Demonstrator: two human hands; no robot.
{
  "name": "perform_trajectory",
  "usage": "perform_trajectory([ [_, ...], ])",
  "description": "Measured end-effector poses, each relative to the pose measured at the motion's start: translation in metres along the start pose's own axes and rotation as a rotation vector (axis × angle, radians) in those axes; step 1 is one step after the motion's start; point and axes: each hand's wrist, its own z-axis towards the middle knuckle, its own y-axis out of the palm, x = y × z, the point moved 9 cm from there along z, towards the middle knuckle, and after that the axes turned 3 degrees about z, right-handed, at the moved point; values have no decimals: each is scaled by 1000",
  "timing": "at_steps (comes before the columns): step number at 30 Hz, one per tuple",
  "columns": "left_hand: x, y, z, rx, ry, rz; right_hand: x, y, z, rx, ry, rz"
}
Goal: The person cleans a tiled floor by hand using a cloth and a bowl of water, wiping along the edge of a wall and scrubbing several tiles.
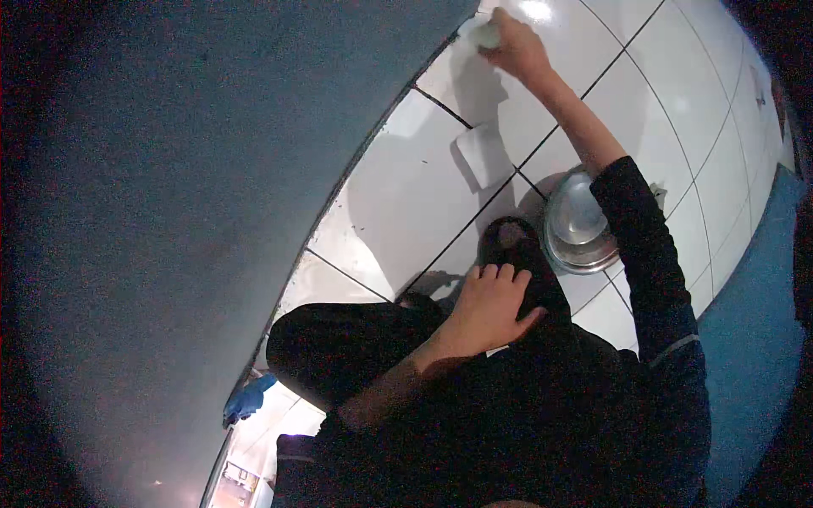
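Note:
My right hand (522,52) reaches out to the far edge of the white tiled floor, its fingers closed around a pale green, rounded thing (488,35). That thing is partly covered by the fingers and blurred, so I cannot tell its kind. It is close to the foot of the grey wall. My left hand (487,309) lies on my dark-clothed right knee, fingers lightly bent, thumb apart, holding nothing. Between the two hands, a flat white rectangular piece (486,156) lies on the tiles.
A round metal basin (581,218) stands by my right foot, partly behind my right sleeve. The grey wall (186,186) runs along the left. Something blue and crumpled (249,400) is at the wall's foot, lower left. Small dark specks dot the tiles (381,178).

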Motion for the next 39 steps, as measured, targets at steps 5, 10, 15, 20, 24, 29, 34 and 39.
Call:
perform_trajectory([
  [5,1,2,1,24,7,-5,21,4,4,40,15,90],
  [10,1,1,1,11,-4,-3,15,5,-7,139,-128,6],
  [15,1,3,1,21,22,2,4,18,-22,111,-227,26],
  [20,2,3,0,35,17,9,13,15,-22,83,-67,26],
  [24,-4,5,0,19,-19,8,-11,30,-40,-34,-201,11],
  [29,-7,4,1,41,-21,14,-6,31,-55,-58,-125,6],
  [34,-20,4,5,65,-62,89,-6,32,-61,-78,-61,54],
  [39,-39,-11,8,118,-189,156,-46,46,-81,-103,-314,82],
])
